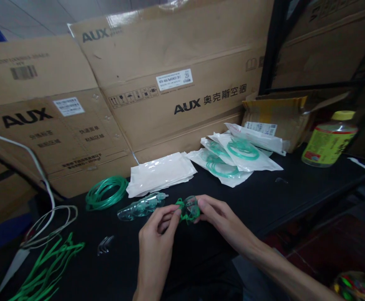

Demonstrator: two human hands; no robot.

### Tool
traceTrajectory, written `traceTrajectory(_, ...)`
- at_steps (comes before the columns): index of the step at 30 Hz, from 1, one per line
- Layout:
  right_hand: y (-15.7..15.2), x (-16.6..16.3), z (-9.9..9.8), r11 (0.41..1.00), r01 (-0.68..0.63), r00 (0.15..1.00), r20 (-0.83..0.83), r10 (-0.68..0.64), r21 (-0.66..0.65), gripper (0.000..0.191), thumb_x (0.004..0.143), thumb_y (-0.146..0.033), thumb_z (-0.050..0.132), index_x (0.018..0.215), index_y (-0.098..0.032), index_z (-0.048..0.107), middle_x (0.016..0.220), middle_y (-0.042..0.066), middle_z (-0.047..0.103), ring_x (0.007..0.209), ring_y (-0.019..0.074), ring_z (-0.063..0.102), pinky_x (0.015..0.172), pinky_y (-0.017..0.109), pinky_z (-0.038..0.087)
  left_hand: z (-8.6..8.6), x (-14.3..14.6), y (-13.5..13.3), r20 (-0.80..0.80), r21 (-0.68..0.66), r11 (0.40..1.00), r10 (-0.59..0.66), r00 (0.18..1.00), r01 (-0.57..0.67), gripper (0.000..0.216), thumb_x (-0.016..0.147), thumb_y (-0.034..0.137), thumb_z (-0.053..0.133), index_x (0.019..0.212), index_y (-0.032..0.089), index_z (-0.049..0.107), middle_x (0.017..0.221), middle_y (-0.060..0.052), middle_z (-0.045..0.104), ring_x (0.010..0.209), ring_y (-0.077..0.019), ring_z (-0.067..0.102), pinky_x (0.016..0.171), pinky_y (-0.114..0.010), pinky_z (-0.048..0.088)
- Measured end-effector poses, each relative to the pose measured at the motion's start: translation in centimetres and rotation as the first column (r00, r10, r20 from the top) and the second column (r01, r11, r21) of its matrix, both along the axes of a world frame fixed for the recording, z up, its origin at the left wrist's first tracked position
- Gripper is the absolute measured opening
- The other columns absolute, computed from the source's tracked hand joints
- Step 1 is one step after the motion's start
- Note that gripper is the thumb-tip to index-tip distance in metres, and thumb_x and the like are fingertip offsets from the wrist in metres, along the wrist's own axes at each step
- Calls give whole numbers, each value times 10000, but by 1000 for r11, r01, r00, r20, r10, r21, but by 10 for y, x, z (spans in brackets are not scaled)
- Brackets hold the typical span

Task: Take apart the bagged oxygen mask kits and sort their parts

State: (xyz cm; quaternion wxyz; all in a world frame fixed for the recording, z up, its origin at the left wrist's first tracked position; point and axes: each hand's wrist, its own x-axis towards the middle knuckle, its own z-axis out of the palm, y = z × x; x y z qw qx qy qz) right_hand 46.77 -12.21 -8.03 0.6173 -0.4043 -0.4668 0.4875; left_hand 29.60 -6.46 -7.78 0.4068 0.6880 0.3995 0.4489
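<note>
Both hands meet over the near middle of the black table (295, 188), pinching one small clear mask (191, 207) between them. The left hand (159, 230) grips its left edge with thumb and forefinger, right where a green strap (180, 205) bunches against the plastic; the right hand (222, 217) clasps the right edge, thumb on top. The mask seems lifted just off the tabletop, though the dim view leaves that unsure. Just left of it, on the table, lies a row of more clear masks (140, 207). Farther left sits a coil of green tubing (106, 192), and at the near left corner a loose heap of green straps (46, 269) beside a looped white cable (49, 221). A small clear clip (105, 245) lies apart, between that heap and the hands. Behind the row rests a stack of flat white pouches (160, 171); to its right, filled pouches (235, 156) showing green tubing fan out. At the far right stands a yellow-capped bottle (328, 140), and AUX cardboard boxes (170, 62) wall the far side
</note>
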Motion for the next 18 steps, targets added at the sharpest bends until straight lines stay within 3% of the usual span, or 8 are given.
traceTrajectory(4, -3, -4, -2, 998, 50, 994, 93, -53, 36, 244, 879, -356, 731, 1059, -198, 682, 1038, 44, 702, 1014, 207, 655, 903, 325, 512, 0, -1, -4, -87, 126, 992, 18, 996, -6, 161, 891, 368, 703, 918, 217, 751, 931, -27, 762, 858, -179, 752, 781, -233, 614)
traceTrajectory(7, -3, -6, -5, 983, 168, 959, 220, -181, 77, 126, 888, -264, 655, 992, -194, 668, 1027, 50, 692, 985, 207, 659, 887, 336, 519, 2, 1, -7, -157, 232, 973, 39, 987, -2, 152, 918, 358, 673, 899, 222, 738, 902, -14, 746, 811, -164, 741, 747, -224, 608)
traceTrajectory(11, -4, -6, -8, 945, 277, 886, 333, -322, 176, 128, 828, -151, 595, 934, -211, 634, 1011, 44, 694, 971, 211, 660, 876, 342, 522, 5, 5, -9, -245, 349, 934, 14, 969, 75, 154, 937, 322, 641, 862, 215, 722, 825, -7, 725, 718, -155, 703, 689, -231, 585)
traceTrajectory(18, -4, -4, -7, 926, 295, 832, 413, -370, 236, 75, 864, -190, 657, 919, -231, 628, 978, 37, 716, 919, 207, 672, 837, 327, 516, 7, 4, -11, -366, 391, 905, -17, 930, 171, 163, 975, 275, 578, 886, 202, 694, 777, -3, 658, 677, -142, 624, 652, -235, 499)
